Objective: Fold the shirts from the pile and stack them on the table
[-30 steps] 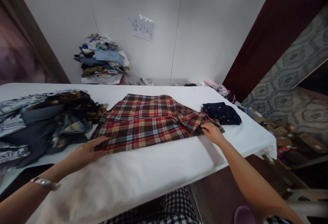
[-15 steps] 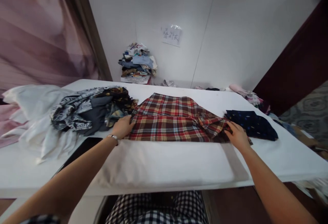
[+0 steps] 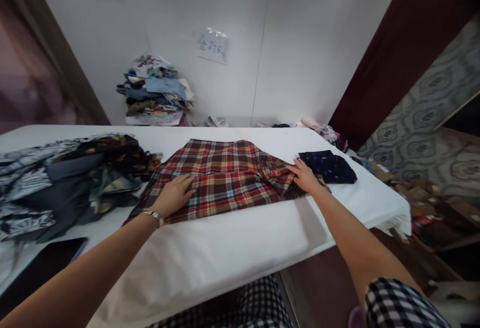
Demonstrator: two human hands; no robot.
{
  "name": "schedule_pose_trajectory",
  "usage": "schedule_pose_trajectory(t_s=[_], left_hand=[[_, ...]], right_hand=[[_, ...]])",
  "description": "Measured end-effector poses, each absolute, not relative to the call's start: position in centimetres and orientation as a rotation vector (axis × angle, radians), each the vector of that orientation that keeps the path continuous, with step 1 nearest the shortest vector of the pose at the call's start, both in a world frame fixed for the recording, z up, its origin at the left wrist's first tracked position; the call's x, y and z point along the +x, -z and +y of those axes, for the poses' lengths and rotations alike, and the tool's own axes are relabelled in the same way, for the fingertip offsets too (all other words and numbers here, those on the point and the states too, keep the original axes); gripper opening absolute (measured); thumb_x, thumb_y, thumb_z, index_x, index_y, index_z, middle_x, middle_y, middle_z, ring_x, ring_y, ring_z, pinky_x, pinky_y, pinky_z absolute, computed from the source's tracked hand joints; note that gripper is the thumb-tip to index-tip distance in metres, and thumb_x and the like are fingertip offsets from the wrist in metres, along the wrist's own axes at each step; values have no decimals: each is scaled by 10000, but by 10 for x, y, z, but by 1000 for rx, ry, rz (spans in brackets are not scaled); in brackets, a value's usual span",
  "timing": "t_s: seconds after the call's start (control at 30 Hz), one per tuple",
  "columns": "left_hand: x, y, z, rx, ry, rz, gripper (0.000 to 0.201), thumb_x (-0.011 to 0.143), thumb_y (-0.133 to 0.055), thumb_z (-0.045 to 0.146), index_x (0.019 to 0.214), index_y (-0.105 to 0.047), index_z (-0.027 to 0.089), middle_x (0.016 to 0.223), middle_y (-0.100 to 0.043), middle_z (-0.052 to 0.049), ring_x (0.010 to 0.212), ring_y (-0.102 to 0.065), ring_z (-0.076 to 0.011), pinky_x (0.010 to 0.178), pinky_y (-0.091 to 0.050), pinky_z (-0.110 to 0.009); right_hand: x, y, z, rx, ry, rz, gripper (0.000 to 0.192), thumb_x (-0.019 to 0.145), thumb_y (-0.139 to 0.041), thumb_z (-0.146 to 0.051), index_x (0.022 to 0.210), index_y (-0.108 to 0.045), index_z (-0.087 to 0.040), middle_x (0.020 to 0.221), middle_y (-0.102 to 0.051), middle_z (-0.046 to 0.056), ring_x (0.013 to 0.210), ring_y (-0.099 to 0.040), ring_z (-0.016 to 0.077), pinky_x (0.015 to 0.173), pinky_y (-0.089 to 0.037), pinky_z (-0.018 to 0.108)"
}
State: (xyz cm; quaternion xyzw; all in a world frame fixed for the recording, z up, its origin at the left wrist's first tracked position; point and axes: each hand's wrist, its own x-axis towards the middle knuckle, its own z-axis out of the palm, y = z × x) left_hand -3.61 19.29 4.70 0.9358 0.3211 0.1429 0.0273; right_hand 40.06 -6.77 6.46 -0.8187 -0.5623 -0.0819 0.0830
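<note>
A red plaid shirt (image 3: 225, 175) lies flat in the middle of the white table (image 3: 232, 248). My left hand (image 3: 173, 195) rests palm down on the shirt's near left part, fingers spread, a silver bracelet on the wrist. My right hand (image 3: 304, 177) lies flat on the bunched right end of the shirt, fingers apart. Neither hand grips the cloth. A folded dark blue dotted garment (image 3: 328, 166) sits just right of my right hand.
A heap of dark patterned clothes (image 3: 71, 178) covers the table's left side. A dark flat slab (image 3: 41, 263) lies at the near left edge. A stack of folded clothes (image 3: 155, 93) stands against the far wall. Cardboard boxes (image 3: 423, 203) crowd the floor at the right.
My left hand has moved from the shirt's left edge onto its surface. My right hand has shifted up onto the bunched right end. The camera has swung back to the right.
</note>
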Motion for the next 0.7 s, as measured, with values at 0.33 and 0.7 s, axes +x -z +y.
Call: schedule_pose_trajectory(t_s=[0.33, 0.7], left_hand=[[34, -50, 141, 2764, -544, 627, 373, 863, -446, 322, 1126, -664, 173, 1224, -654, -149, 1135, -601, -297, 989, -477, -467], [37, -62, 125, 2153, -484, 792, 296, 781, -608, 445, 969, -722, 247, 1060, -719, -69, 908, -667, -259, 836, -518, -372]], right_hand=[[403, -94, -43, -2470, 155, -1395, 425, 871, -525, -253, 1283, -601, -183, 1335, -596, 110, 1253, -521, 252, 1055, -392, 388], [385, -124, -9, -2364, 269, -1527, 218, 918, -496, -238, 967, -705, -198, 1072, -694, 84, 1014, -601, 205, 889, -433, 309]])
